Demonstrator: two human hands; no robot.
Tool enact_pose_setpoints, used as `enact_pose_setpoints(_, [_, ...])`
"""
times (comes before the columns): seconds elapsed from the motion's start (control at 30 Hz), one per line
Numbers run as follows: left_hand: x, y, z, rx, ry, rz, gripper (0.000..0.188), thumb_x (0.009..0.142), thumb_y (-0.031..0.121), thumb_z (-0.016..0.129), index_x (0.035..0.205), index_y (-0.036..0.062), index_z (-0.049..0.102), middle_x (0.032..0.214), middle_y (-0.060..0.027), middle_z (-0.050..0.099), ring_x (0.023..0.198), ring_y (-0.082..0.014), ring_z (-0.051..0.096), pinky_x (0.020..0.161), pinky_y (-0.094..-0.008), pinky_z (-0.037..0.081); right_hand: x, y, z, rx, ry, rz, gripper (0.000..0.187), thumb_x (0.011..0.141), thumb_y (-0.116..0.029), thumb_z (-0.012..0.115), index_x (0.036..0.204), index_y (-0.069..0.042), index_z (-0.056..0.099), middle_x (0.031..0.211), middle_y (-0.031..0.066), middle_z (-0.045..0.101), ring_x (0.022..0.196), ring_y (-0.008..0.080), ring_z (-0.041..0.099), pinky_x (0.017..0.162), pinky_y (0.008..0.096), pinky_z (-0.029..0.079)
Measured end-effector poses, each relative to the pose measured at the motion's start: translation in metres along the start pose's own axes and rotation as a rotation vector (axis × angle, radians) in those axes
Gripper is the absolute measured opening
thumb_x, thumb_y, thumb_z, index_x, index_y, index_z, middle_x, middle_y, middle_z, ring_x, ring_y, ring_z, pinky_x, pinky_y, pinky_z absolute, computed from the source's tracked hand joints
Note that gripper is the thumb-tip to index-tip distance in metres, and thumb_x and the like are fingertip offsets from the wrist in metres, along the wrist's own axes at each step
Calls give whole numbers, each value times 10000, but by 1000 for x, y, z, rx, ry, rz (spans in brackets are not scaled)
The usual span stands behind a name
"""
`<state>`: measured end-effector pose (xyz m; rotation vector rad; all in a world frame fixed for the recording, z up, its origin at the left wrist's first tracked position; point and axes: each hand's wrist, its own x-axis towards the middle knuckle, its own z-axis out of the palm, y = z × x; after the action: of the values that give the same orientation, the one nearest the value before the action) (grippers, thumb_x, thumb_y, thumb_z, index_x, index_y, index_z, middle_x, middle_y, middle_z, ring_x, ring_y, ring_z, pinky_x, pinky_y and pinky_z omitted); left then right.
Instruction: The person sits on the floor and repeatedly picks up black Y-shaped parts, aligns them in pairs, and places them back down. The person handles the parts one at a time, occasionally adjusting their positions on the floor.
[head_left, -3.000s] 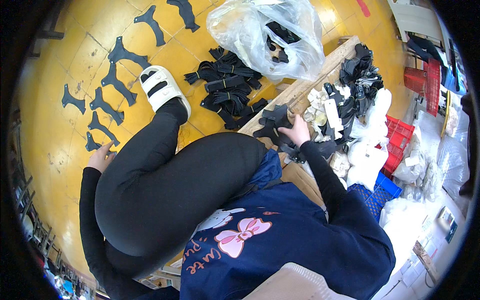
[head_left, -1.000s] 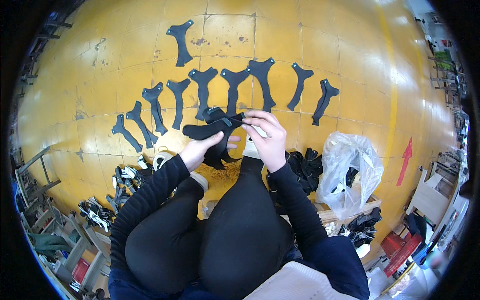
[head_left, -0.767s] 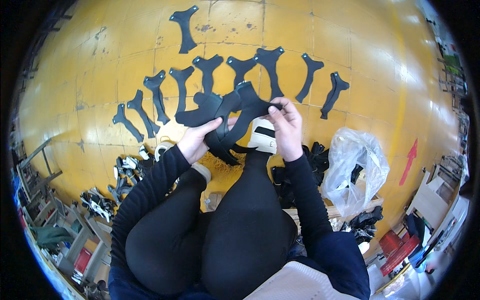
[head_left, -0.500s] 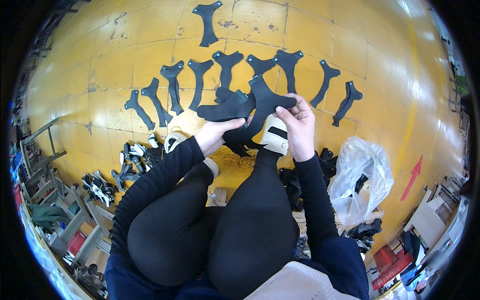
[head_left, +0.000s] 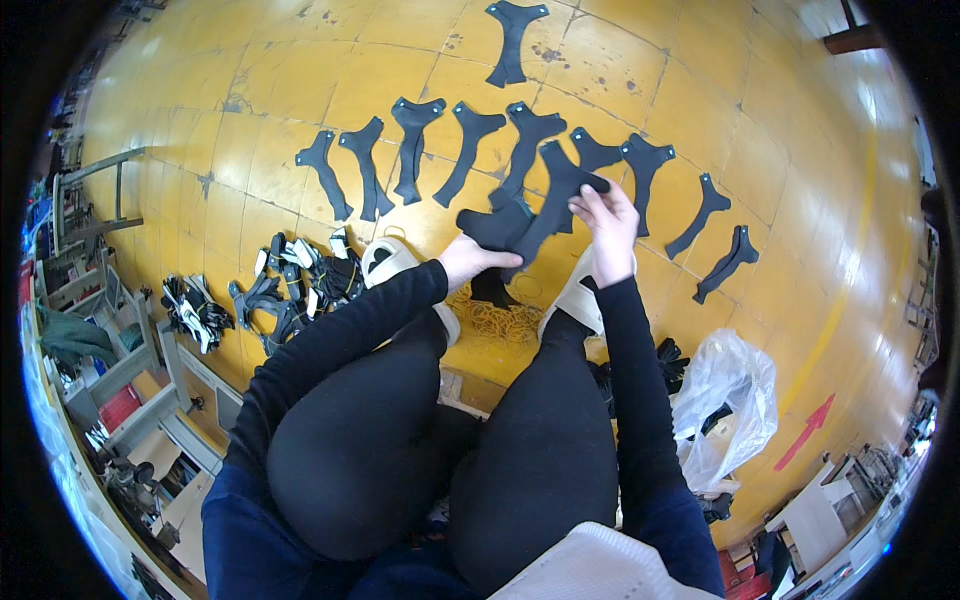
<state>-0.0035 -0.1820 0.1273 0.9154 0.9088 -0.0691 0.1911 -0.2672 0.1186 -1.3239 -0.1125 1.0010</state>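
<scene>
My left hand (head_left: 468, 258) grips a small stack of black shaped fabric pieces (head_left: 500, 232) above the yellow floor. My right hand (head_left: 606, 216) pinches the upper end of the top black piece (head_left: 560, 188), lifting it off the stack. Both hands are held out past my knees, over my white sandals (head_left: 580, 295). On the floor beyond lies a row of several black pieces (head_left: 470, 150) spread side by side, with one more piece (head_left: 514, 38) farther away.
A scatter of rubber bands (head_left: 500, 322) lies between my feet. Bundles of black and white pieces (head_left: 290, 290) sit at my left near grey shelving (head_left: 110, 340). A clear plastic bag (head_left: 728, 400) with dark pieces rests at my right. A red arrow (head_left: 805, 432) marks the floor.
Three seconds ago I was turned toward a wooden pallet with piles and a bag. Since one second ago both hands have carried the stack forward, and my right hand has pulled the top piece upward.
</scene>
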Motion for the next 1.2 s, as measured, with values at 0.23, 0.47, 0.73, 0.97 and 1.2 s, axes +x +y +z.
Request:
enact_pose_setpoints(0.23, [11,-34,-38,-348,304,70,382,750,24,685,1113,16,567,1049,-61,632,977,-165,582,870,-296,434,54,52,31,-55,-129,96,142,865,-68,581,997,-14,581,878,40,615,778,140,620,720,263,510])
enact_pose_setpoints(0.47, [10,-15,-45,-499,120,104,318,833,56,542,1141,-21,542,1133,-110,614,1055,-202,558,929,-332,403,43,40,21,132,-64,56,88,862,-61,570,949,-54,573,876,15,609,778,131,611,732,266,480])
enact_pose_setpoints(0.73, [3,19,-43,-382,-145,109,507,761,84,389,1224,-115,442,1332,-196,450,1218,-273,448,984,-369,372,7,-18,-5,203,92,31,161,868,-112,544,1024,-89,578,934,-11,620,810,111,584,704,254,442])
enact_pose_setpoints(0.97, [-13,46,-24,-374,-258,65,628,655,-4,448,1281,-14,407,1282,-130,477,1152,-217,503,934,-325,425,-47,-30,26,132,-245,242,195,842,-57,588,1034,-25,577,797,8,614,682,90,595,627,221,495])
enact_pose_setpoints(1.2, [-7,39,-1,-250,-237,158,512,728,-28,658,1209,29,492,1115,-64,582,1049,-166,554,889,-299,449,-51,-30,47,-215,-307,27,206,825,-31,623,1023,8,584,842,61,654,715,85,603,657,219,490])
